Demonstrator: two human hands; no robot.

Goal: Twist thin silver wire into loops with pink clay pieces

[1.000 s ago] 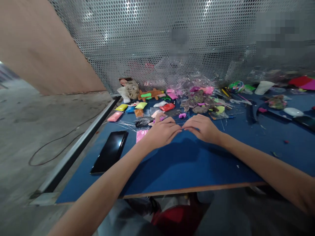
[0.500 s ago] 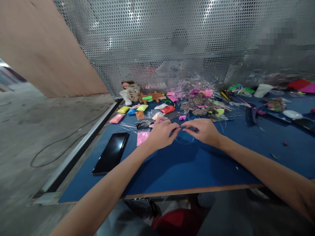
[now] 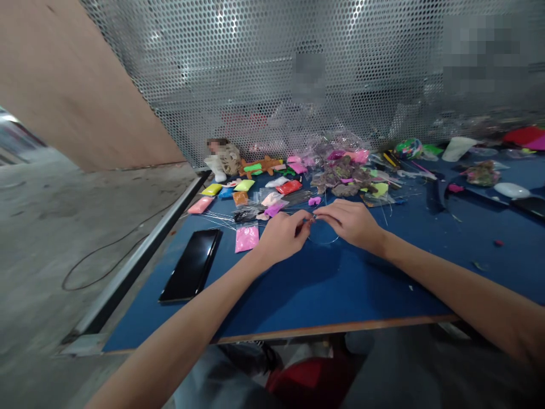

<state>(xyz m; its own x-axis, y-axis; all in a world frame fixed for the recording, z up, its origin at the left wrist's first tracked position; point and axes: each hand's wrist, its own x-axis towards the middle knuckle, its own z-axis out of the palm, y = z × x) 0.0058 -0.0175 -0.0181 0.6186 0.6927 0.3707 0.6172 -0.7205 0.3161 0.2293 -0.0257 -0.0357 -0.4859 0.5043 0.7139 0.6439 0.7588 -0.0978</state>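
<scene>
A thin pale wire (image 3: pixel 323 243), bent into a loop, hangs between my hands just above the blue table (image 3: pixel 289 301). My left hand (image 3: pixel 284 234) is closed, thumb and forefinger pinching the wire where its ends come together. From the other side my right hand (image 3: pixel 351 224) pinches it too, its fingertips touching or nearly touching the left ones. Whether anything small sits on the wire at the fingertips is too fine to tell. Close behind the hands lie a small purple clay piece (image 3: pixel 314 201) and a purple packet (image 3: pixel 275 208).
A black phone (image 3: pixel 191 266) lies left of my forearm, near a pink clay packet (image 3: pixel 247 238). Loose wires (image 3: pixel 217 218) and several coloured packets spread behind. Clay-covered greyish lumps (image 3: pixel 340 173) and plastic bags line the perforated metal screen (image 3: pixel 264 68). At right lies a white oval object (image 3: pixel 511 190).
My left hand has shifted slightly, uncovering more of the purple packet behind it. The wire loop has swung a little to the right. Both hands keep their pinch.
</scene>
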